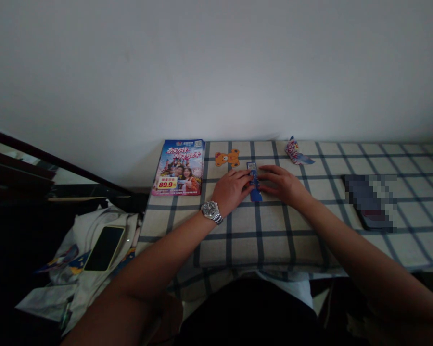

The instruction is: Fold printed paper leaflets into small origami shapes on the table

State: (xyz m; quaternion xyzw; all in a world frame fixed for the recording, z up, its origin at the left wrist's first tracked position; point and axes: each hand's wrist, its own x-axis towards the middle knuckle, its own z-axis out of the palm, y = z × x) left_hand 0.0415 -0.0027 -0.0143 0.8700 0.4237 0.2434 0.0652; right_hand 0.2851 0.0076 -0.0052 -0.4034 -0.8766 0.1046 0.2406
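Observation:
A narrow strip of blue printed paper [255, 193] with a QR code at its top end lies on the checked cloth, pointing away from me. My left hand [232, 191], a metal watch [211, 211] on its wrist, has its fingers closed together over the strip's left side. From the other side, my right hand [280, 183] holds the right edge with thumb and fingertips, its index finger stretched out higher up. Fingers cover part of the strip's middle. Just beyond my left hand is an orange bear-shaped cutout [227, 157].
A stack of printed flyers [178, 168] lies at the cloth's left end. Near the wall sits a crumpled, twisted piece of printed paper [296, 153]. A dark phone [370, 202], partly blurred, rests at right. Lower left, another phone [104, 248] lies on a pale bag [82, 283].

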